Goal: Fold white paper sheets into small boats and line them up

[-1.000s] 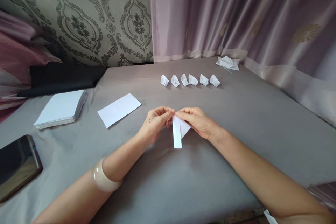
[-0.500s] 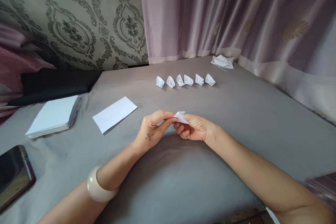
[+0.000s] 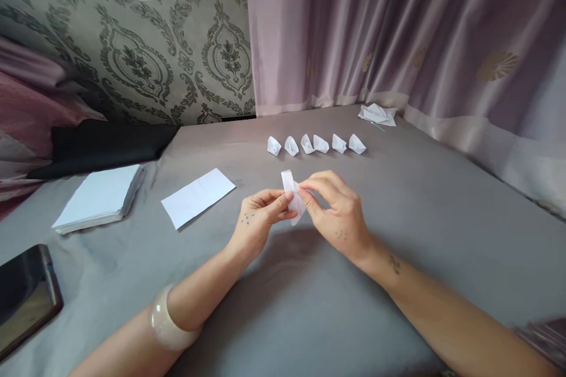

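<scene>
A small piece of folded white paper (image 3: 298,205) is held up between both hands over the grey cloth. My left hand (image 3: 260,218) grips its left side, thumb on the near face and fingers behind. On the other side, my right hand (image 3: 339,209) pinches the paper's upper right edge between thumb and forefinger. One narrow flap stands up at the top of the paper. Beyond the hands, several small folded paper boats (image 3: 321,144) stand in a row. A flat sheet of white paper (image 3: 198,197) lies left of my left hand.
A thick stack of white paper (image 3: 97,197) lies on the left, with a dark phone (image 3: 29,297) nearer me. Crumpled or folded white paper (image 3: 378,113) lies at the back right beside the curtain (image 3: 389,29). Black fabric (image 3: 106,147) covers the back left.
My right hand has turned over, from palm up under the paper to a pinch from above. The folded paper now stands more upright with a flap raised. The view has shifted slightly.
</scene>
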`<state>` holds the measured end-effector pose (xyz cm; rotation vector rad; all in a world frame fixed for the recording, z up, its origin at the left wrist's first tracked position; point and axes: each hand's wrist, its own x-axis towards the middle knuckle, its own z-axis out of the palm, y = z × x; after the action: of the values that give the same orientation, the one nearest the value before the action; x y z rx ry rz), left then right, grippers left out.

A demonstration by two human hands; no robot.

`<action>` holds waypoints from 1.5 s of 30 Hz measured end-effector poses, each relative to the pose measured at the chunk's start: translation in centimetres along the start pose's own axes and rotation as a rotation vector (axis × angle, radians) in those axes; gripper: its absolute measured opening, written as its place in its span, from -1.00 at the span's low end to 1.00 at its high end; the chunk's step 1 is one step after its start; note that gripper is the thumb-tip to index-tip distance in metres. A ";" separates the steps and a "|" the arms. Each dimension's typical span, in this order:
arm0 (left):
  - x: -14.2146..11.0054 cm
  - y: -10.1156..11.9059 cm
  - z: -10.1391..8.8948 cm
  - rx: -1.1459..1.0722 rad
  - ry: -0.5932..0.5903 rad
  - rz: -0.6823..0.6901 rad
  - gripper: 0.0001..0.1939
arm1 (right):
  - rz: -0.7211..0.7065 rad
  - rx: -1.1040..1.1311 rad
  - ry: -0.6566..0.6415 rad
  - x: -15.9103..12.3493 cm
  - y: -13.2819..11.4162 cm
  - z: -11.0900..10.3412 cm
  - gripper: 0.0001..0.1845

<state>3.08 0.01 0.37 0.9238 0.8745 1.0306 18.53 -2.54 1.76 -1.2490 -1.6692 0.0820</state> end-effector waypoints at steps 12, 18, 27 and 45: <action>-1.0 -0.2 0.8 0.135 -0.022 0.050 -0.72 | 0.025 -0.036 -0.020 -1.2 -0.1 1.2 -0.75; -1.2 -0.2 0.8 0.216 -0.056 0.077 -0.72 | 0.173 0.161 0.005 -0.7 -0.4 1.1 -0.89; -1.0 -0.4 0.6 0.266 -0.081 0.076 -0.73 | 0.504 0.433 -0.181 0.4 -0.2 0.0 -0.86; -0.6 -0.1 0.5 0.174 0.055 0.140 -0.86 | 0.484 0.335 -0.324 0.1 -0.3 -0.1 -0.80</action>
<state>3.44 -0.67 0.58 1.1204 0.9667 1.1169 18.42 -2.63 2.06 -1.3999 -1.4993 0.8615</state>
